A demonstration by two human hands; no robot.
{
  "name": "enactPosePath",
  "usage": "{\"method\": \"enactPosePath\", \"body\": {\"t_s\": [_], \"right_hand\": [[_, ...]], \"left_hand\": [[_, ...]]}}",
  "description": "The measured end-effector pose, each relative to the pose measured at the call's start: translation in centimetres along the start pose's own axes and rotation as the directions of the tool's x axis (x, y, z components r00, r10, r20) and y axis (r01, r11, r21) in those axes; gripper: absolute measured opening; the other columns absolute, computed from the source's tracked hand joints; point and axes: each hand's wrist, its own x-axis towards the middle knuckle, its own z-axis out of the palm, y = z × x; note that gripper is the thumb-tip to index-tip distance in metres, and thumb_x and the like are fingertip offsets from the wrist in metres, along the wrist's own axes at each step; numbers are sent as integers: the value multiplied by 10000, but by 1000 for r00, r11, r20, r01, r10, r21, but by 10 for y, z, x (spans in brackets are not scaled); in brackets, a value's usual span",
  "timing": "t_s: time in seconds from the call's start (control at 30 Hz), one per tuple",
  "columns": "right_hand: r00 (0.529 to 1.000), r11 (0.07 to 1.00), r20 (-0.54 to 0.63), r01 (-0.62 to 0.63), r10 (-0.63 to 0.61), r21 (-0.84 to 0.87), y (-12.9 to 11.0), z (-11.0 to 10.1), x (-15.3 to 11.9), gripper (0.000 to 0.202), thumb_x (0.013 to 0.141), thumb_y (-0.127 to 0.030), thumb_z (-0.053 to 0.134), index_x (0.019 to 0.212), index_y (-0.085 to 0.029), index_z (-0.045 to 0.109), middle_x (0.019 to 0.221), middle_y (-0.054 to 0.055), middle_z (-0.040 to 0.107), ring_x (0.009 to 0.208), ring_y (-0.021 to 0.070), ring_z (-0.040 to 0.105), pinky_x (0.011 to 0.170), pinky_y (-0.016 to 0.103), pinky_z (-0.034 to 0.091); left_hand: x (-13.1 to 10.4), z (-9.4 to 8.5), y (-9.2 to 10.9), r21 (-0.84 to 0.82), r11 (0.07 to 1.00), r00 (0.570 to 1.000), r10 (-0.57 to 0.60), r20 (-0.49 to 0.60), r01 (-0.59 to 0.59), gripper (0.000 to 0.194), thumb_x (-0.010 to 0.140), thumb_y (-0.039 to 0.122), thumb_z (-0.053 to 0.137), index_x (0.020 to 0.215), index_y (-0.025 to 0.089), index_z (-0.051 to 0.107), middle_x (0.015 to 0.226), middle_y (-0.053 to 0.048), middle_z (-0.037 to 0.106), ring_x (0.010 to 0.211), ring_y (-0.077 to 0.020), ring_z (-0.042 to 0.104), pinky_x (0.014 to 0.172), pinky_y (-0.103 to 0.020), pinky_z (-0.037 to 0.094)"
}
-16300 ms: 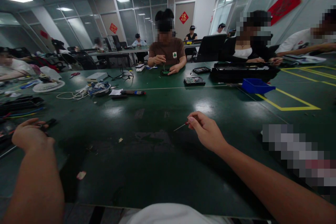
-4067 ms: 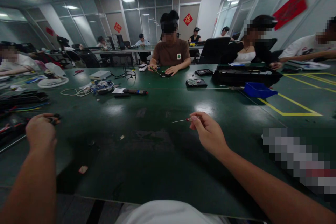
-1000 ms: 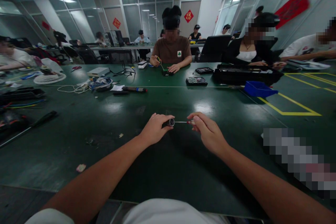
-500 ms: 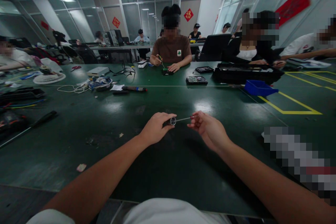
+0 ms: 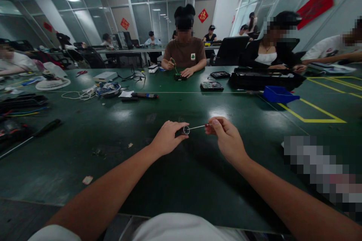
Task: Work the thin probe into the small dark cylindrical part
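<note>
My left hand [image 5: 166, 138] is closed around a small dark cylindrical part [image 5: 186, 130] with a pale ring at its end, facing right. In my right hand [image 5: 226, 135] is a thin screwdriver [image 5: 197, 127], pinched by its reddish handle between thumb and fingers. Its metal shaft points left, and the tip meets the ringed end of the cylindrical part; how deep it reaches I cannot tell. Both hands are just above the green table [image 5: 175, 188].
Left lie a long screwdriver [image 5: 48, 127], a white fan grille [image 5: 53, 84] and bundled cables [image 5: 107, 89]. Ahead are a pen-like tool [image 5: 144, 95] and a hard drive [image 5: 212, 86]. A blue scoop [image 5: 279, 94] sits right. A person [image 5: 184, 51] works opposite.
My right hand has turned, its thumb now lying over the handle and its fingers curled in more. The left hand and the cylindrical part have stayed in place.
</note>
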Motion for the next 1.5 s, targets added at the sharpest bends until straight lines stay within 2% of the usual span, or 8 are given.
{"method": "enactPosePath", "body": {"t_s": [0.17,0.33,0.5,0.73,0.87,0.97,1.2,1.5], "right_hand": [[999,997,22,30,-29,-74,-9,-2,-2,323,897,-528,602,931,-212,661,822,58,731,743,206,697,712,373,568],[999,941,33,29,-19,-338,-21,-6,-4,335,869,-524,642,829,-201,722,611,19,674,558,175,616,564,310,473],[994,957,90,81,-58,-279,-18,-5,-5,242,909,-417,565,970,-208,671,766,35,716,713,202,674,652,325,498],[998,925,63,23,1,-380,-16,-5,-7,358,978,-480,431,939,-216,670,597,-8,580,549,177,563,541,316,420],[998,976,53,56,-46,-212,-7,-3,-6,260,937,-395,524,1122,-230,603,855,26,685,737,189,628,683,338,491],[1000,999,23,5,-4,-43,-2,-1,-3,228,896,-418,603,1011,-222,625,870,35,691,760,189,638,738,357,517],[931,853,112,-364,348,374,3,-5,10,277,819,-473,701,784,-205,637,669,5,619,596,160,599,729,389,586],[1000,1000,0,-15,15,17,4,-1,3,309,904,-523,594,931,-215,604,807,31,678,714,189,670,707,373,572]], "left_hand": [[0,1,-3,-2,1000,1000,3,-1,-3,397,906,298,691,1294,244,626,1151,-54,715,1048,-248,615,996,-437,433],[-1,1,-5,14,1000,1000,18,-6,-18,410,903,293,696,1304,254,621,1171,-42,707,1061,-250,605,998,-436,422],[-1,0,-4,28,999,1000,22,-3,-22,416,901,289,700,1307,252,616,1163,-47,707,1058,-251,605,1005,-444,417],[-1,4,-6,20,999,999,35,-4,-34,408,900,291,706,1298,262,620,1158,-39,710,1075,-246,601,1042,-469,388],[-1,3,-3,31,999,1000,9,6,-9,406,894,280,713,1290,244,626,1139,-44,712,1055,-246,603,1020,-462,412],[-1,2,0,15,1000,1000,-15,-12,15,407,895,260,709,1292,228,626,1123,-47,708,1039,-237,607,990,-427,446],[-1,-2,2,0,998,998,56,-42,-56,399,913,233,686,1305,229,615,1157,-47,689,1076,-225,598,975,-393,466],[-2,0,1,17,999,999,44,-28,-43,402,901,235,705,1295,231,625,1138,-45,703,1059,-233,601,973,-420,458]]}}
